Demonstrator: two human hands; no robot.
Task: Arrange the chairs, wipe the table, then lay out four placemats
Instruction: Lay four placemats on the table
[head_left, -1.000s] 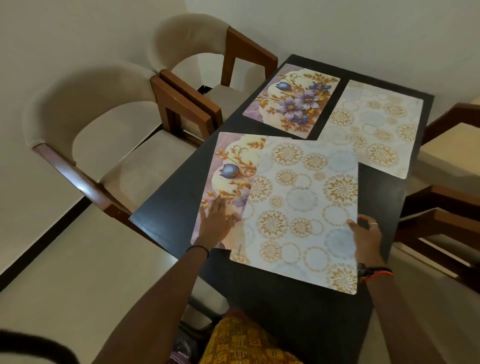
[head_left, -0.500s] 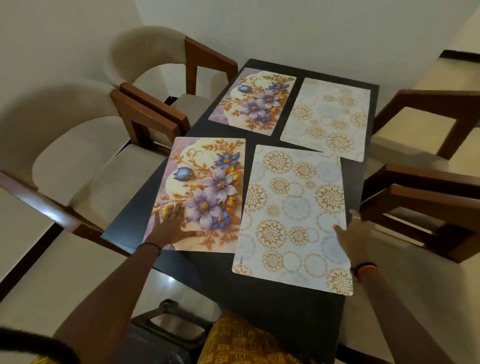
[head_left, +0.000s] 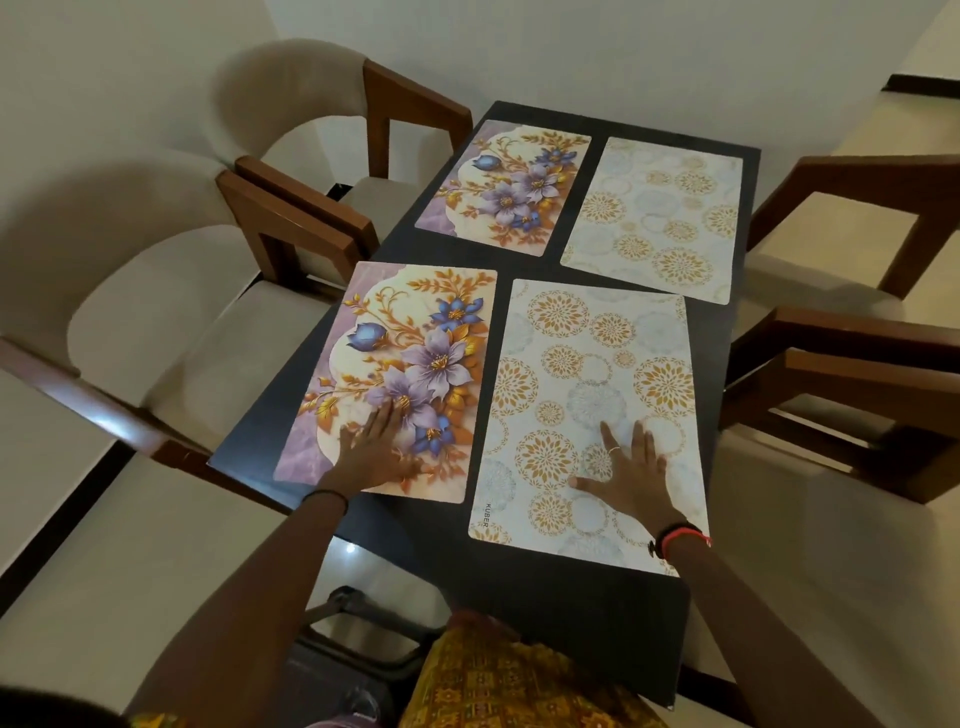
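Observation:
Four placemats lie flat on the dark table (head_left: 582, 603) in two rows. The near floral placemat (head_left: 410, 358) sits at the left, with my left hand (head_left: 376, 454) pressed flat on its near part, fingers spread. Beside it lies the near circle-patterned placemat (head_left: 597, 374), and my right hand (head_left: 631, 480) rests flat on its lower half, fingers apart. Farther back lie a second floral placemat (head_left: 506, 184) and a second circle-patterned placemat (head_left: 660, 218). Neither hand holds anything.
Two cream upholstered chairs with wooden arms (head_left: 171, 332) (head_left: 311, 114) stand along the table's left side. Two more wooden-framed chairs (head_left: 852, 384) (head_left: 852, 223) stand on the right. A wall runs behind the table's far end. A dark metal frame (head_left: 363, 623) sits under the near edge.
The circle-patterned mat slid off the floral one to the right and now lies beside it. My right hand moved from its edge onto its surface. My left hand stayed on the floral mat.

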